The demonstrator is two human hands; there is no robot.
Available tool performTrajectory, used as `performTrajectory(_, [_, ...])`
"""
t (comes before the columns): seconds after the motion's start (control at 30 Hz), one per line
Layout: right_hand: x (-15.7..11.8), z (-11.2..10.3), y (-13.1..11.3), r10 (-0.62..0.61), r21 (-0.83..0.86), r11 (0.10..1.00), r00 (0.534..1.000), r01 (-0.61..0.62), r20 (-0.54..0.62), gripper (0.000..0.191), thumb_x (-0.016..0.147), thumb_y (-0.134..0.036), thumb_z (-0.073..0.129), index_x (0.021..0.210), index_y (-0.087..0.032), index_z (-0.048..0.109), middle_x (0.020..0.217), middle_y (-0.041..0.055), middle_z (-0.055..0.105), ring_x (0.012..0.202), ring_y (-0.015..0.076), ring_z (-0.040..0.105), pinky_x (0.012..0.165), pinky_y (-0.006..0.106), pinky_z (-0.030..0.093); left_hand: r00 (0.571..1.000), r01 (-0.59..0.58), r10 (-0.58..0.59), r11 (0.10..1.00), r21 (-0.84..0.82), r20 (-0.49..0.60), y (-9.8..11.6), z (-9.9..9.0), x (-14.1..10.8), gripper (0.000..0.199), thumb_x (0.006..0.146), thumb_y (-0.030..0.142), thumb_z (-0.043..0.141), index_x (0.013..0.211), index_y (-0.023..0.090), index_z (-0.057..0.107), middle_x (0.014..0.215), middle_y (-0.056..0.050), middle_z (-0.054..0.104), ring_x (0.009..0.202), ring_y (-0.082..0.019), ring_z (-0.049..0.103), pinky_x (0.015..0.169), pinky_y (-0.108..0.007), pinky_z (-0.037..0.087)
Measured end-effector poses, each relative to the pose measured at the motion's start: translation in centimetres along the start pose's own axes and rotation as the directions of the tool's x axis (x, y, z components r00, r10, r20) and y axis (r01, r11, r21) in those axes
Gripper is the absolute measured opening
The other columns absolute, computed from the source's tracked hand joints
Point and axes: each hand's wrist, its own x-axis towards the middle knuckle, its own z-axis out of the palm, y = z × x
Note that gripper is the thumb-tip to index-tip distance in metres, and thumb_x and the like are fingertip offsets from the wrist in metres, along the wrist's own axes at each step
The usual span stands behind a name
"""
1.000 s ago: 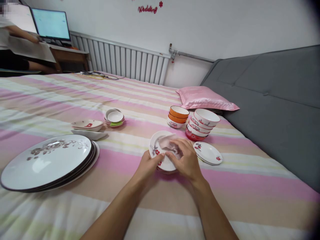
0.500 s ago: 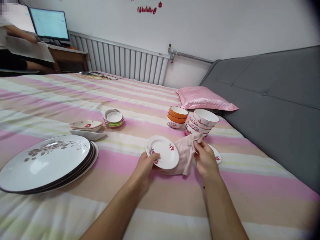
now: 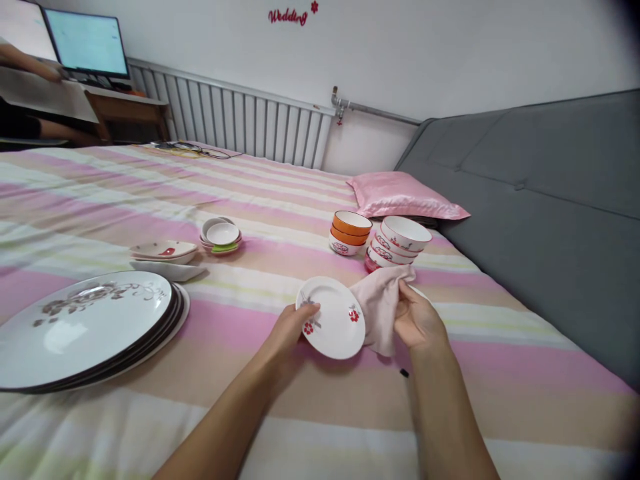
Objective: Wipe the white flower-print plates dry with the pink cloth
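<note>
A small white plate with red flowers (image 3: 334,327) is tilted above the bed, its left edge between the thumb and fingers of my left hand (image 3: 291,328). A pale pink cloth (image 3: 381,303) hangs from my right hand (image 3: 416,316), whose fingers are closed on it. The cloth's left part touches or passes behind the plate's right edge. Behind my right hand, the rim of another white plate (image 3: 418,291) shows; most of it is hidden.
Large plates (image 3: 95,333) are stacked at left, near boat-shaped dishes (image 3: 165,251) and small saucers (image 3: 223,235). Orange bowls (image 3: 351,230) and white bowls (image 3: 400,243) stand beyond my hands, before a pink pillow (image 3: 405,195). A person's arm (image 3: 33,65) shows at the far left.
The held plate has turned and shifted slightly right and down. My right hand has rolled palm-up with the cloth and now covers more of the plate behind it. The view has shifted slightly.
</note>
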Motion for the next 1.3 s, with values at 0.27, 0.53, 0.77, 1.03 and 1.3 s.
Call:
performTrajectory(0.27, [-4.4,3.4,3.1,0.012,-0.358,0.922,0.910,0.151,0.414,0.023,0.071,-0.029,0.068,0.086,-0.021,0.053,0.066,-0.0057,0.059,0.056,0.0080,0.056,0.053,0.019,0.044,0.998,0.014,-0.012,0.999,-0.040,0.057,-1.9,-0.4,1.6,0.053,0.072,0.065,0.051,0.077,0.014,0.063,0.059,-0.006,0.062,0.048,-0.016,0.055,0.043,-0.024,0.038])
performTrajectory(0.53, [-5.4,2.9,2.0,0.289,-0.623,0.525,0.567,0.580,0.771,0.019,0.086,-0.030,0.051,0.099,-0.020,0.061,0.104,0.0052,0.063,0.096,0.0163,0.058,0.081,0.027,0.045,0.997,0.026,-0.011,0.978,-0.207,0.075,-0.3,-0.1,0.5,0.059,0.076,0.066,0.044,0.090,0.013,0.065,0.067,-0.006,0.067,0.056,-0.018,0.059,0.055,-0.026,0.042])
performTrajectory(0.77, [-5.6,2.9,0.8,0.356,-0.585,0.345,0.474,0.734,0.805,0.035,0.090,-0.030,0.043,0.124,-0.027,0.053,0.131,0.0019,0.051,0.126,0.0204,0.041,0.105,0.039,0.032,1.000,-0.018,0.013,0.972,-0.235,-0.026,0.0,-0.2,0.6,0.059,0.078,0.063,0.044,0.105,0.013,0.064,0.082,-0.008,0.071,0.069,-0.022,0.064,0.059,-0.027,0.044])
performTrajectory(1.03, [-6.5,3.8,2.0,0.483,-0.504,0.209,0.360,0.838,0.798,0.049,0.094,-0.040,0.031,0.141,-0.030,0.023,0.149,-0.0045,0.018,0.139,0.0178,0.008,0.114,0.041,0.011,0.997,0.048,-0.028,0.950,-0.309,0.069,-0.1,-0.5,0.7,0.062,0.075,0.065,0.047,0.100,0.012,0.065,0.085,-0.010,0.071,0.079,-0.024,0.066,0.070,-0.031,0.048])
performTrajectory(1.3, [-6.5,3.9,2.7,0.382,-0.500,0.233,0.394,0.834,0.836,0.046,0.094,-0.038,0.031,0.139,-0.030,0.028,0.147,-0.0030,0.025,0.138,0.0179,0.015,0.113,0.042,0.016,0.999,0.029,-0.018,0.963,-0.268,0.043,0.3,-0.2,0.4,0.060,0.077,0.064,0.044,0.095,0.011,0.067,0.080,-0.010,0.071,0.079,-0.025,0.066,0.068,-0.030,0.048])
